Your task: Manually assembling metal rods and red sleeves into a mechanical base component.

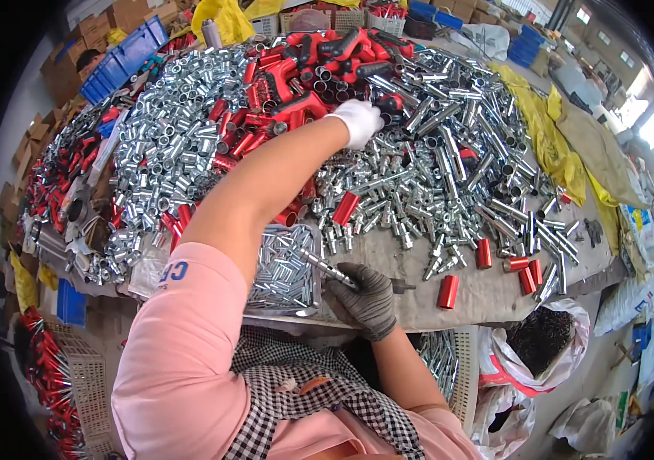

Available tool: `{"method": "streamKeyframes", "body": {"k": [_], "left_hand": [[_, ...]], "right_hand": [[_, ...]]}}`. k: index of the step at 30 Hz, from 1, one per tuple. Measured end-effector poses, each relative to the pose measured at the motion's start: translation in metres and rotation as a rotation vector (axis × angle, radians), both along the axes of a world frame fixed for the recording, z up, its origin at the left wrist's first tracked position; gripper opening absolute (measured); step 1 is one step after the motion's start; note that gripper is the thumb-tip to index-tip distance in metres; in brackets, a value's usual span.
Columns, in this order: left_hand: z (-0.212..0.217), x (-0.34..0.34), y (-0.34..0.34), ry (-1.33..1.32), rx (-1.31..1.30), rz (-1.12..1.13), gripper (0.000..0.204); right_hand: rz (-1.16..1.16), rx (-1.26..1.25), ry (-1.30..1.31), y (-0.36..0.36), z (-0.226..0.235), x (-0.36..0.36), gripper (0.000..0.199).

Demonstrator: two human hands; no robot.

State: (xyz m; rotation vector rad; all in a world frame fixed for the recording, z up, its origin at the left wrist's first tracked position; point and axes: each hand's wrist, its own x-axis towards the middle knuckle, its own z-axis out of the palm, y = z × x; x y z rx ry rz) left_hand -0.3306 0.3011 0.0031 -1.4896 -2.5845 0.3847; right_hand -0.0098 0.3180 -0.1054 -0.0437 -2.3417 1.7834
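My left hand (359, 123), in a white glove, reaches far across the heaped table. It is beside a red and black plastic part (389, 104). Its fingers point down into the pile and are mostly hidden, so whether they grip anything does not show. Nearer to me, my right hand (365, 297), in a grey glove, is closed around a slim silver metal shaft (327, 267). That shaft slants up to the left over a metal tray (313, 308) of small silver pins. A dark, thin tip (402, 286) sticks out on the hand's right side.
Silver sleeves (166, 146) heap at the left, shiny fittings (388, 199) in the middle and long tubes (488, 115) at the right. Red and black pistol-shaped housings (342, 50) lie at the back. Several red sleeves (448, 292) stand or lie near the front edge. Sacks (542, 345) sit below right.
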Motion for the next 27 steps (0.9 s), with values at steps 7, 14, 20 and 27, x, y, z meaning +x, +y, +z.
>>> {"method": "streamKeyframes", "body": {"k": [7,14,20,27], "left_hand": [[0.024,0.048,-0.091,-0.153,0.987,0.051,0.021],[0.016,0.105,-0.17,-0.149,0.925,0.222,0.033],[0.037,0.119,-0.197,-0.069,1.066,0.418,0.045],[0.024,0.107,-0.252,-0.765,1.686,0.651,0.044]], "right_hand": [[0.026,-0.24,-0.043,-0.003,-0.004,-0.002,0.035],[0.037,-0.556,-0.082,-0.004,-0.007,-0.004,0.032],[0.105,0.175,0.373,0.007,-0.041,-0.012,0.039],[-0.027,0.224,0.353,-0.001,-0.034,-0.007,0.036]]}}
